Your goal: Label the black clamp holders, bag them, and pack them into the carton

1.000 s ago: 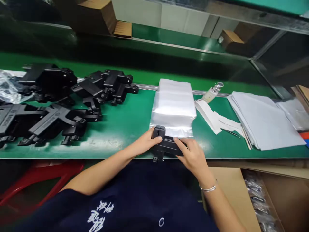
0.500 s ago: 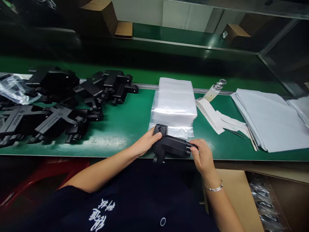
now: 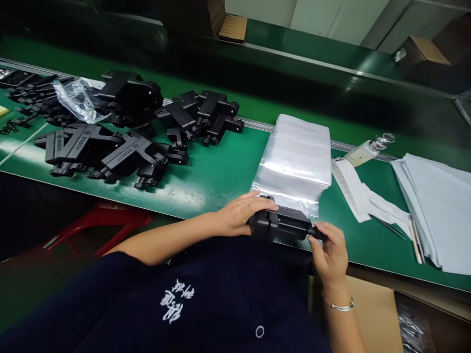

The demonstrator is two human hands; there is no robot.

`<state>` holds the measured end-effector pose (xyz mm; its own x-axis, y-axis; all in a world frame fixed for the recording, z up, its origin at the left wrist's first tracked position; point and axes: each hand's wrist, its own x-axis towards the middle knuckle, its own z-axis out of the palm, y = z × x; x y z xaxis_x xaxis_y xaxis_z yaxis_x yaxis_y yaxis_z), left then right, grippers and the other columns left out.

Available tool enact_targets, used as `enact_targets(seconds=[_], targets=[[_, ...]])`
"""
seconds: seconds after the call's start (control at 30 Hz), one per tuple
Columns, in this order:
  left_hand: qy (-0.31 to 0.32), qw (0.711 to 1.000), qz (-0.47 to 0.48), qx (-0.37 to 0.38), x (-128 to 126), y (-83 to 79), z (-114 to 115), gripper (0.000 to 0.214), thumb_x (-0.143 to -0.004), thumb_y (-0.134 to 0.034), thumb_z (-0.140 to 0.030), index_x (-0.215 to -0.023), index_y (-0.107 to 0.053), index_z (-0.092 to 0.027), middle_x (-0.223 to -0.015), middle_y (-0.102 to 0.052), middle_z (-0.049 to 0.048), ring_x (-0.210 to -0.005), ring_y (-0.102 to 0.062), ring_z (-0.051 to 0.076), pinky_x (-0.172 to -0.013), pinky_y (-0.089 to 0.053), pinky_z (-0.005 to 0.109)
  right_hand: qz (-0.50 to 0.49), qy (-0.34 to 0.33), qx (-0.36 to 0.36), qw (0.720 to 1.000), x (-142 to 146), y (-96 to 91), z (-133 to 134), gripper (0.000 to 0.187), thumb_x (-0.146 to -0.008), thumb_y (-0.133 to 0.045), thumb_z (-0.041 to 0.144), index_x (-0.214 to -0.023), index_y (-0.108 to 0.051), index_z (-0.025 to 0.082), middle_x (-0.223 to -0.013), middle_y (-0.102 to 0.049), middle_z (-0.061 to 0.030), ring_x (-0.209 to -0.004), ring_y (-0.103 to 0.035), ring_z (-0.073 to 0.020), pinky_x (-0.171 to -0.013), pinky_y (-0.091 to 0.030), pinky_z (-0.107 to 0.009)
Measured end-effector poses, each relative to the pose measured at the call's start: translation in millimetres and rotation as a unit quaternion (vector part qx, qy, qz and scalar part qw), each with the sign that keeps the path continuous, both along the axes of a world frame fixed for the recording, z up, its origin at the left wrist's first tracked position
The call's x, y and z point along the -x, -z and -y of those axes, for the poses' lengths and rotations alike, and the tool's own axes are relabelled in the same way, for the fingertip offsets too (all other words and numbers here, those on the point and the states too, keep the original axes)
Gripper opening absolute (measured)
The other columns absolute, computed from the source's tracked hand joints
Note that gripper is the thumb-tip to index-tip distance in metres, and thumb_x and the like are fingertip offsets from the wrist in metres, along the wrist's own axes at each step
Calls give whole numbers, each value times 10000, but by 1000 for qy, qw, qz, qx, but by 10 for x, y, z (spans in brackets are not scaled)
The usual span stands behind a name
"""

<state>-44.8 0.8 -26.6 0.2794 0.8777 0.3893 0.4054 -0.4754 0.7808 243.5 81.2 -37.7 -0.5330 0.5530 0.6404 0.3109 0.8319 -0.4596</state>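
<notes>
A black plastic Bosch bracket (image 3: 292, 223) is held between my hands at the bench's front edge. My left hand (image 3: 245, 213) wraps round its left end, fingers over the top. At the opposite end, my right hand (image 3: 331, 247) pinches a small dark end part (image 3: 317, 232) that sticks out of the bracket; the fingers partly hide it. Just behind the bracket lies a stack of clear plastic bags (image 3: 301, 152). More black brackets (image 3: 125, 154) like this one are piled on the left, some marked BOSCH.
On the right of the green bench (image 3: 217, 171) are a pump bottle (image 3: 362, 153), paper strips (image 3: 351, 189), tweezers (image 3: 390, 228) and white sheets (image 3: 437, 211). Small black parts (image 3: 44, 100) lie far left. Below are a red stool (image 3: 99, 223) and a cardboard box (image 3: 371, 314).
The view has swung left. The bracket has turned in my hands, so its lettered side now faces up. My left hand has shifted from its end block to a wider grip.
</notes>
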Motion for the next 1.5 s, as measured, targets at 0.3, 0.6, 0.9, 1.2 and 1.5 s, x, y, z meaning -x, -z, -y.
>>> enact_targets(seconds=[0.3,0.6,0.9,1.2,1.5], targets=[[-151,948,191,205,155,-33,84,810,-733,-539,-835,-1198,-540,-171,-1100,-639,110,-999,-618,279,-874,-499,377,56,-53,169,983,394,-284,95,208,-978,-480,355,-1075,-622,238,-752,-626,-17,-635,-576,-154,-580,-471,-274],[-231,963,101,94,316,13,222,722,-741,-606,-776,-1163,-536,-195,-1035,-645,87,-902,-634,240,-788,-505,348,-121,-29,640,759,655,-172,73,518,-860,-545,660,-1084,-617,199,-569,-419,69,-485,-413,-107,-553,-483,-286],[-268,929,200,160,193,17,86,732,-817,-486,-786,-1212,-505,-170,-1133,-605,102,-1057,-573,255,-949,-453,380,-145,10,517,844,775,-73,186,321,-816,-689,503,-931,-670,203,-783,-635,-11,-698,-595,-153,-646,-563,-307],[-237,938,197,157,89,40,77,712,-905,-300,-759,-1254,-452,-157,-1204,-576,128,-1120,-548,260,-993,-430,384,-79,81,392,913,744,-89,120,303,-923,-560,496,-881,-615,201,-774,-596,-5,-710,-535,-151,-642,-439,-268],[-221,964,127,71,118,19,47,764,-847,-405,-788,-1285,-402,-162,-1172,-562,128,-1007,-571,264,-889,-462,391,-134,56,524,840,873,115,37,522,-848,-548,688,-646,-497,210,-536,-416,49,-519,-417,-119,-613,-499,-316]])
